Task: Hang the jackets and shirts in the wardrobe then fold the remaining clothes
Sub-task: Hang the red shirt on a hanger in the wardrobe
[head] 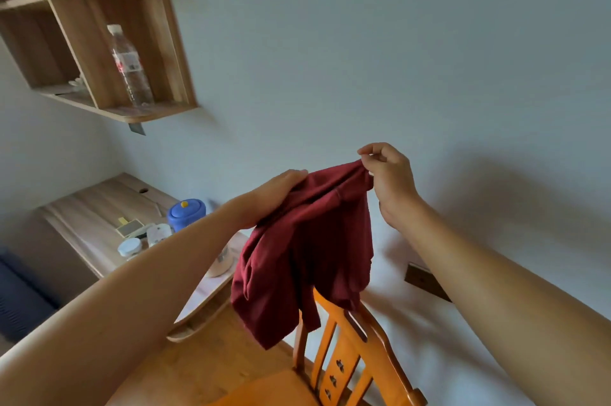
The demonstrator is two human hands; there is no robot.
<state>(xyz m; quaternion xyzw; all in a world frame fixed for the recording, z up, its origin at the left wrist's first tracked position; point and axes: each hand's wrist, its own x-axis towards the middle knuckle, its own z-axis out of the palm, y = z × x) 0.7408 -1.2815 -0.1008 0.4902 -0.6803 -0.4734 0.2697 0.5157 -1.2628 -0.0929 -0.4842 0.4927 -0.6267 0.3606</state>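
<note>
Holding up one dark red garment [307, 250] with two hands, in the air in front of a pale wall and over the back of one orange wooden chair [347, 356]. The left hand [281, 194] has its grip clamped on the top edge, fingers wrapped over the cloth. The right hand [390, 180] pinches the other end of that edge between thumb and fingertips, so that grip is closed on it too. The rest hangs down bunched; can't tell if it touches the chair.

Off to the left, the tabletop [99, 207] has one blue lidded pot [186, 212], one white-capped jar [130, 247], one clear jar [158, 233] beside it, and one more half hidden behind the left forearm. One plastic bottle [130, 68] stands on the wall shelf [99, 42]. Its label is red and white but too blurry to read.
</note>
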